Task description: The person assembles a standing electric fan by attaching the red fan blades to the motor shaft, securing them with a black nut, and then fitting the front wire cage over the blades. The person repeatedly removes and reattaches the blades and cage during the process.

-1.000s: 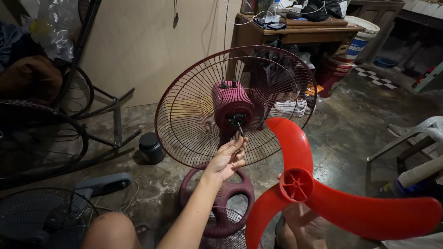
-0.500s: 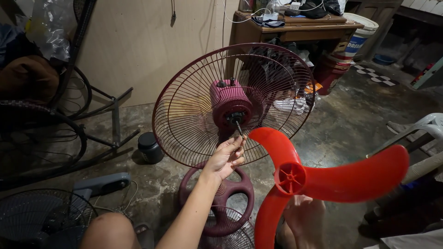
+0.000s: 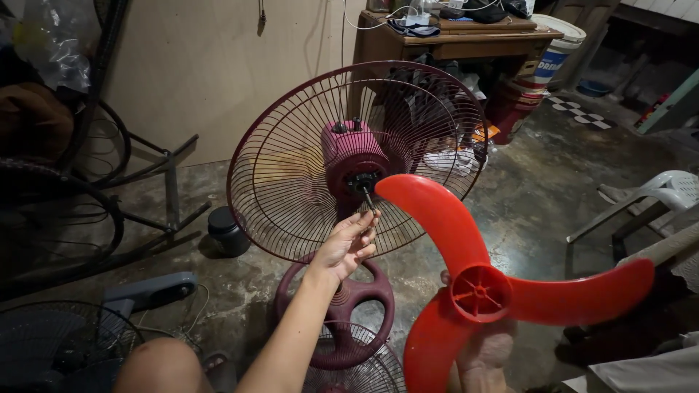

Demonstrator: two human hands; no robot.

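Hands apart: left hand (image 3: pixel 349 244) pinches the fan's motor shaft (image 3: pixel 368 199), right hand (image 3: pixel 480 353) grips the red blade (image 3: pixel 480 291).

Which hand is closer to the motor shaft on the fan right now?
Left. The left hand pinches the tip of the motor shaft, while the right hand is lower right, behind the red blade.
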